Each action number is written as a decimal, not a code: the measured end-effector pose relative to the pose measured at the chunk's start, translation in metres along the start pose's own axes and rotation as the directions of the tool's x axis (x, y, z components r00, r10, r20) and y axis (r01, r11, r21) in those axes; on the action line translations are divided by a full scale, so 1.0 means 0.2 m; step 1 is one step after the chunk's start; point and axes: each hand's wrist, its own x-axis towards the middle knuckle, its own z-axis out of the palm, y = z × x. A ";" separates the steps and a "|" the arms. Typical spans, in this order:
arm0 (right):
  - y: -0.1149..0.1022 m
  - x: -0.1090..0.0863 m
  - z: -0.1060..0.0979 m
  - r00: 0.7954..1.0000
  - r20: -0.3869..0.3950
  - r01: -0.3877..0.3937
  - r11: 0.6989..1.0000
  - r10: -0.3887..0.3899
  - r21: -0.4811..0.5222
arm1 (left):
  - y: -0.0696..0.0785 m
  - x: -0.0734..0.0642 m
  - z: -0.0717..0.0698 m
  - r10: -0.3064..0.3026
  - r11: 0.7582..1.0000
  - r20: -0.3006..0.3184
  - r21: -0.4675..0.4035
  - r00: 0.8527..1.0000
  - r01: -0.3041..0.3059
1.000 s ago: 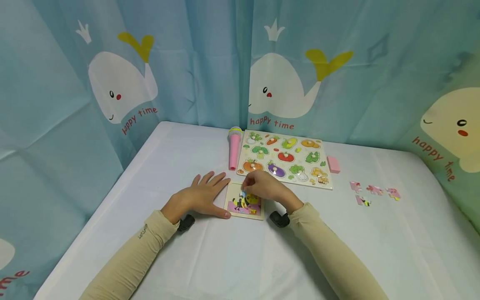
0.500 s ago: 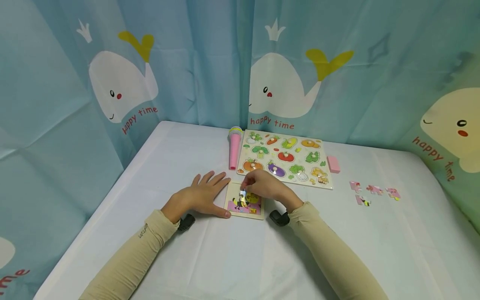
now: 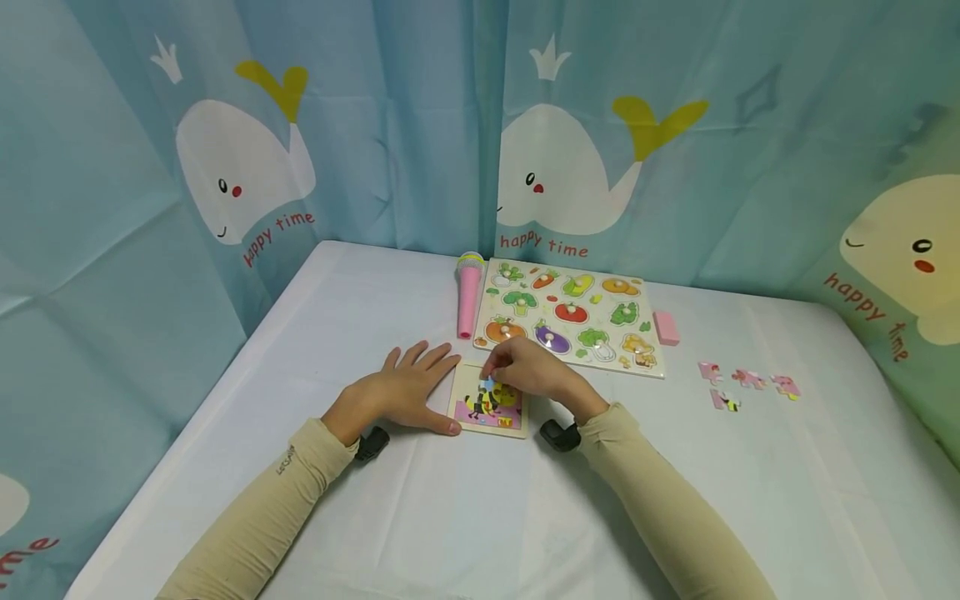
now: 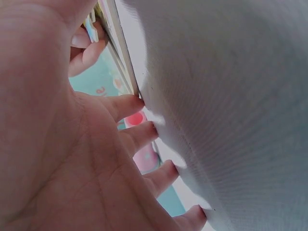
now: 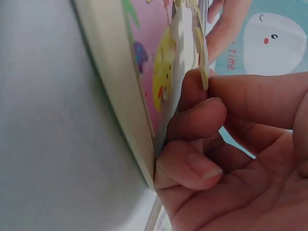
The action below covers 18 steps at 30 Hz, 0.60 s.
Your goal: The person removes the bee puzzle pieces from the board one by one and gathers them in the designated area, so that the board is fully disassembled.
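Note:
A small wooden jigsaw tray [image 3: 488, 432] lies on the table, its picture a yellow and black bee on pink. My left hand [image 3: 408, 387] rests with fingers spread at the tray's left side, thumb at the lower left corner. Over the tray's upper part is my right hand [image 3: 528, 368], pinching a thin jigsaw piece [image 5: 204, 57] between thumb and forefinger. That piece is tilted up from the tray in the right wrist view. The left wrist view shows the piece's light blue face [image 4: 90, 29]. My right fingers cover the tray's upper area in the head view.
Several loose jigsaw pieces [image 3: 750, 379] lie to the right. Behind the tray are a vegetable peg puzzle board [image 3: 600, 302], a pink toy microphone [image 3: 468, 300] and a pink block [image 3: 666, 327]. A blue whale-print curtain [image 3: 427, 125] closes off the back of the table.
The pinched jigsaw piece has turned slightly, glinting half a second ago and showing blue now. My left hand has stayed in place, and the right has barely shifted.

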 end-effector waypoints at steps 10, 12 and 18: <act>0.03 -0.07 -0.03 0.999 -0.035 0.014 0.998 -0.012 0.067 | 0.01 -0.01 0.00 -0.003 1.000 -0.005 -0.003 1.000 0.003; 0.03 -0.09 -0.04 0.999 -0.049 0.024 0.998 -0.021 0.065 | 0.00 -0.01 0.00 -0.002 1.000 -0.007 -0.005 1.000 0.002; 0.06 -0.15 -0.08 0.996 -0.079 0.035 0.999 -0.032 0.039 | 0.01 -0.01 0.00 -0.002 1.000 -0.013 0.002 1.000 0.002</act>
